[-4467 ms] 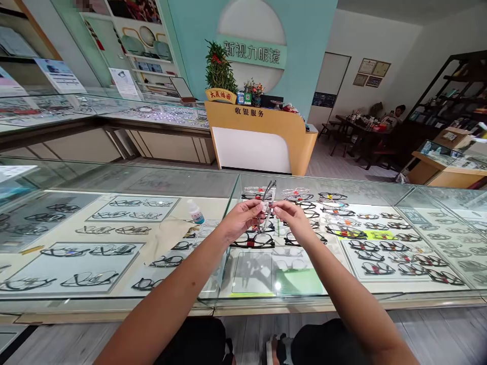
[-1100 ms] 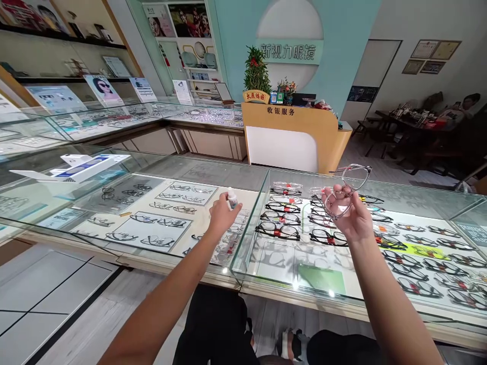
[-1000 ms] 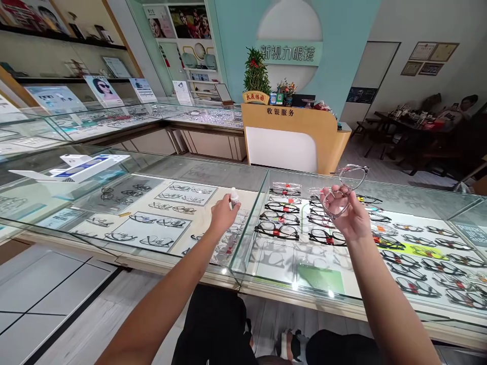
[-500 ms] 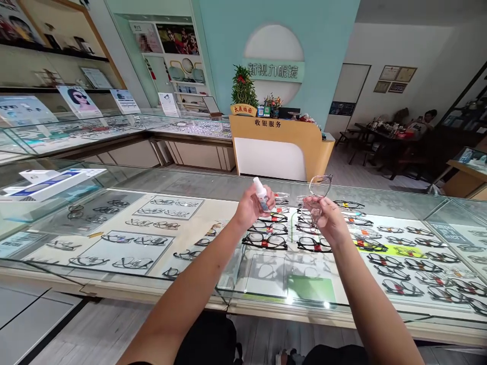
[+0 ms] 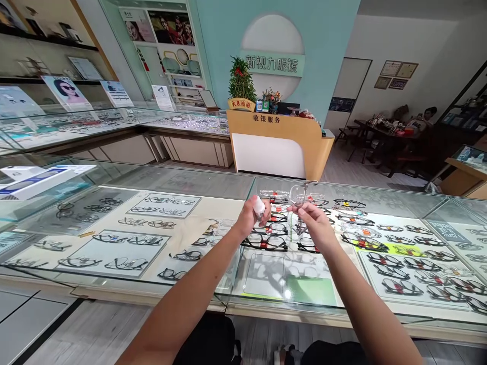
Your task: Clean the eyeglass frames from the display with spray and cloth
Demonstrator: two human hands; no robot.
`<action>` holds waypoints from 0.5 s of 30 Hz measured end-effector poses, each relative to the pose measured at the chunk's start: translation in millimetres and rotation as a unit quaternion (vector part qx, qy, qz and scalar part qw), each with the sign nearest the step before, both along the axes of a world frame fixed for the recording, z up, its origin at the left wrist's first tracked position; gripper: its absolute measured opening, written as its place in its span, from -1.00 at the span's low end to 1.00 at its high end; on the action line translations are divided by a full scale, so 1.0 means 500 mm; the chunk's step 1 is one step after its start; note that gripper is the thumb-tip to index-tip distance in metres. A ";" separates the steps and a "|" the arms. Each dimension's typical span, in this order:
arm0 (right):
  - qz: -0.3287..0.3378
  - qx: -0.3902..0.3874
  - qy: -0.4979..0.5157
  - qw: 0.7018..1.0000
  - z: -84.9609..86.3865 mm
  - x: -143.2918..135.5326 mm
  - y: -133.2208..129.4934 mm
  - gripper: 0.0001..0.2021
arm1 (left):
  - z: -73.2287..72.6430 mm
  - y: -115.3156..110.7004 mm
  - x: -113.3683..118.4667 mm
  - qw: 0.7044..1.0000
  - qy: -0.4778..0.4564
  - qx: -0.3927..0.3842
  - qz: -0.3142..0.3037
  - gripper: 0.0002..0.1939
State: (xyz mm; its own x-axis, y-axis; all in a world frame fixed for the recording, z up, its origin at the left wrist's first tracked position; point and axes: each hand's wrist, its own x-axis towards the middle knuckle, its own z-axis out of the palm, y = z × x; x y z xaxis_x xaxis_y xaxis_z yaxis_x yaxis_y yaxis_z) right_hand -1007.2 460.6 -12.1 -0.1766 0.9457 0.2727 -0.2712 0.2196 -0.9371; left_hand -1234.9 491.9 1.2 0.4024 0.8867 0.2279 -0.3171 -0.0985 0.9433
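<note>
1. Left hand (image 5: 249, 217) closed around small spray bottle (image 5: 259, 207), nozzle toward 3 o'clock.
2. Right hand (image 5: 314, 223) pinches clear-framed glasses (image 5: 298, 195) above glass display counter (image 5: 190, 180).
3. Step: lens spraying; next needs nozzle aimed at lens.

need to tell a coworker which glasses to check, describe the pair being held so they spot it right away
Find the long glass display counter in the foreground. Above it, the right hand holds up clear-framed glasses, beside the small white bottle in the left hand. Unlike the dark frames in rows under the glass, this pair is transparent and out of the case.
</note>
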 end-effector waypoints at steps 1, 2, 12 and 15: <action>0.006 0.003 -0.010 1.000 0.001 -0.005 -0.004 -0.73 | -0.007 0.002 0.003 0.999 0.032 0.021 0.031 -0.23; 0.012 0.004 -0.019 1.000 0.003 -0.011 -0.008 -0.73 | -0.014 0.004 0.006 0.996 0.060 0.039 0.057 -0.25; 0.076 0.008 -0.047 0.996 0.009 -0.045 -0.031 -0.73 | -0.037 0.001 0.022 0.982 0.137 0.082 0.103 -0.32; 0.082 0.013 -0.047 0.995 0.005 -0.042 -0.029 -0.74 | -0.037 -0.003 0.023 0.979 0.148 0.092 0.102 -0.33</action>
State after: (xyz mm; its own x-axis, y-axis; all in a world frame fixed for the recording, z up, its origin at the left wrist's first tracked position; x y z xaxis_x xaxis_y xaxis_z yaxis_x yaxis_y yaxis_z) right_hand -1028.2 446.3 -9.8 -0.3533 0.8950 0.2724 -0.2159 0.2054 -0.9546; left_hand -1223.5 490.4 -17.5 0.2930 0.9107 0.2912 0.0127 -0.3082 0.9512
